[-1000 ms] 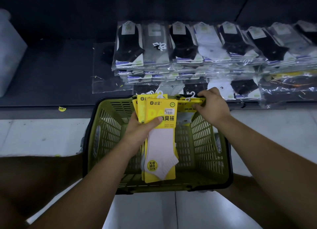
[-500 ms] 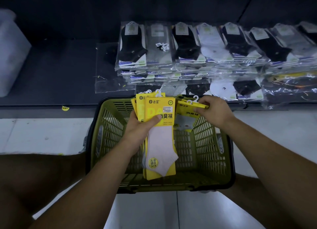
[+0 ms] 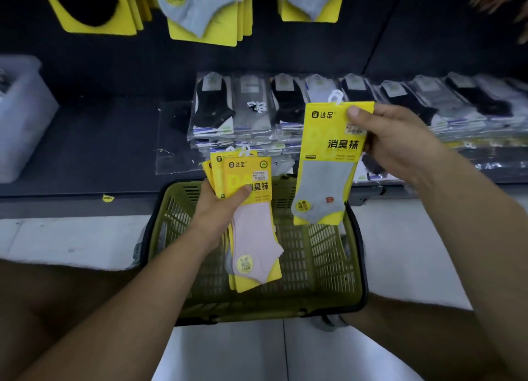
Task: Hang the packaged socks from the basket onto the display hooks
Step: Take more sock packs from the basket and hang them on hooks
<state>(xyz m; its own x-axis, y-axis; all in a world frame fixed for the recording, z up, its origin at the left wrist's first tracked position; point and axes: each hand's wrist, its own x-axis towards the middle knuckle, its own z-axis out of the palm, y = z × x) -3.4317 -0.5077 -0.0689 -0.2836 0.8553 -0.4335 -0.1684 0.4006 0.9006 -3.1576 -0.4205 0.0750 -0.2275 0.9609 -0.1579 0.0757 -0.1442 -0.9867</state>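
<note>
My left hand grips a fanned stack of yellow-carded sock packs over the green basket; the front pack holds a pale pink sock. My right hand pinches the top corner of a single yellow pack with a grey sock, held upright above the basket's far right rim, its white hanger loop on top. Yellow sock packs hanging on the display show along the top edge; the hooks themselves are out of view.
Stacks of clear-bagged socks lie in a row on the dark low shelf behind the basket. A translucent bin sits at the far left. The basket stands on a pale tiled floor between my knees.
My right hand has lifted the grey sock pack out of the basket and turned it upright. The view has tilted up, bringing the hanging packs into sight. The left hand's stack has stayed put.
</note>
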